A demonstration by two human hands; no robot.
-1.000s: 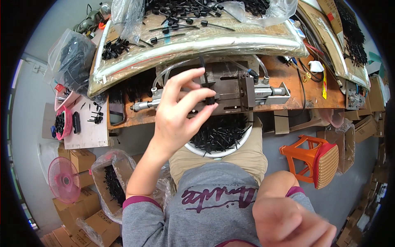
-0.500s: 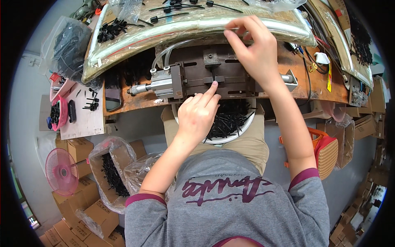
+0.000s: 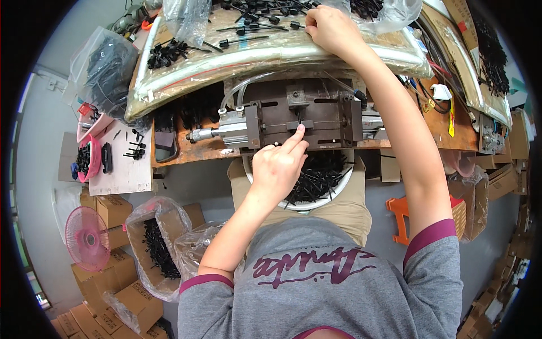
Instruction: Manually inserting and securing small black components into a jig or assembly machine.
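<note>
My left hand point(image 3: 276, 169) reaches over the near edge of a dark metal clamping fixture point(image 3: 274, 116). Its index finger is stretched out, the tip on a small black part point(image 3: 300, 121) seated in the fixture's middle block; the other fingers are loosely bent. Farther off, my right hand point(image 3: 333, 28) is over the plastic-wrapped raised board point(image 3: 243, 53). Its thumb and fingers are closed at the tail end of a black cable tie point(image 3: 296, 25) with a chunky head; the fingertips partly hide the tie. More black ties point(image 3: 254, 27) lie loose around it.
A white basin point(image 3: 336, 192) of black ties rests at my lap under the table edge. Pneumatic cylinders with clear hoses point(image 3: 231, 124) flank the fixture. Left are a pink basket point(image 3: 92, 161), a pink fan point(image 3: 87, 238) and cartons; an orange stool point(image 3: 400, 217) stands right.
My right hand has moved from above the fixture's right side up and away to the board and closed at a tie. The left fingertip stays on the fixture; the whole view has shifted slightly.
</note>
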